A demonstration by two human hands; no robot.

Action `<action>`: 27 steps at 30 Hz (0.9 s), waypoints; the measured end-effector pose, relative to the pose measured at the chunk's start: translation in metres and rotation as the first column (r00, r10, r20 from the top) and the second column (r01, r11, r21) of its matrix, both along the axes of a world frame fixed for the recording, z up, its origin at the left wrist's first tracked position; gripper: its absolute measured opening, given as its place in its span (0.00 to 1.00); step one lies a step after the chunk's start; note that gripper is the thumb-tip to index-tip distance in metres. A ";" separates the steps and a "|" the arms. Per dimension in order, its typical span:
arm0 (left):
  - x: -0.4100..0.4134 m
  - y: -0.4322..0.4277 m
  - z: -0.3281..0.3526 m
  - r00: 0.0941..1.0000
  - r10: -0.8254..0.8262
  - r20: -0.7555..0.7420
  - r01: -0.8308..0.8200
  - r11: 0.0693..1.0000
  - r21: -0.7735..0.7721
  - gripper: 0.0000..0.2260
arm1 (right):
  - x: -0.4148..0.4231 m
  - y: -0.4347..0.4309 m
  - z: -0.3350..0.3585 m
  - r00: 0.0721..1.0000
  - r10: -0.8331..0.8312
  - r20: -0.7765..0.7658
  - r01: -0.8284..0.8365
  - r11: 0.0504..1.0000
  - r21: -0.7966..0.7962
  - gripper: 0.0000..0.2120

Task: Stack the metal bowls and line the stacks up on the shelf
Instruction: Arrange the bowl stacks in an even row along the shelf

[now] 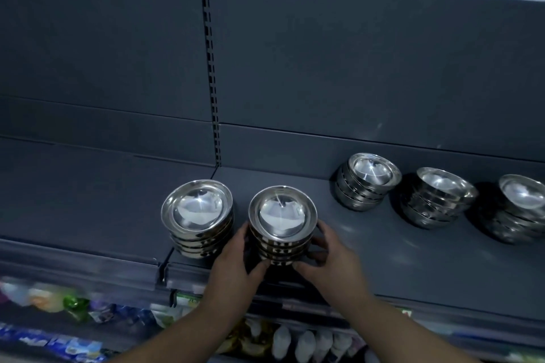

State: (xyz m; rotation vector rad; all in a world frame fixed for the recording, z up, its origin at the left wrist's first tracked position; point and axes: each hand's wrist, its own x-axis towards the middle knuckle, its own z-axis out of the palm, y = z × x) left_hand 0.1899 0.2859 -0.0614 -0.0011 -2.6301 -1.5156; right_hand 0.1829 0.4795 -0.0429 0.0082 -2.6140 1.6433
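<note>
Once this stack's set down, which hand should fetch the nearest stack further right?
Right, probably. The right hand grips the held stack on its right side, closest to that nearest stack; the left hand would have to cross the held stack.

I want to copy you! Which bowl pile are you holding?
The second stack from the left, the only one gripped, between the left hand and right hand.

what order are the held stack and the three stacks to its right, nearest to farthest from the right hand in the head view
1. held stack: at the shelf front, gripped by the right hand.
2. first back stack: just right, further back.
3. second back stack: further right.
4. third back stack: at the right frame edge.
</note>
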 end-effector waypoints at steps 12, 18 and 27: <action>0.005 0.010 0.002 0.996 -0.087 0.013 0.088 0.996 -0.014 0.35 | 0.024 0.007 0.016 0.995 -0.095 -0.003 0.094 0.984 0.154 0.39; 0.010 0.010 0.009 0.993 -0.120 -0.004 0.120 0.991 -0.062 0.36 | 0.029 0.008 0.016 0.993 -0.115 0.023 0.107 0.966 0.235 0.43; 0.017 0.023 0.062 0.934 -0.229 -0.275 0.158 0.953 -0.257 0.36 | 0.040 0.044 0.038 0.983 -0.146 0.114 0.054 0.817 0.574 0.41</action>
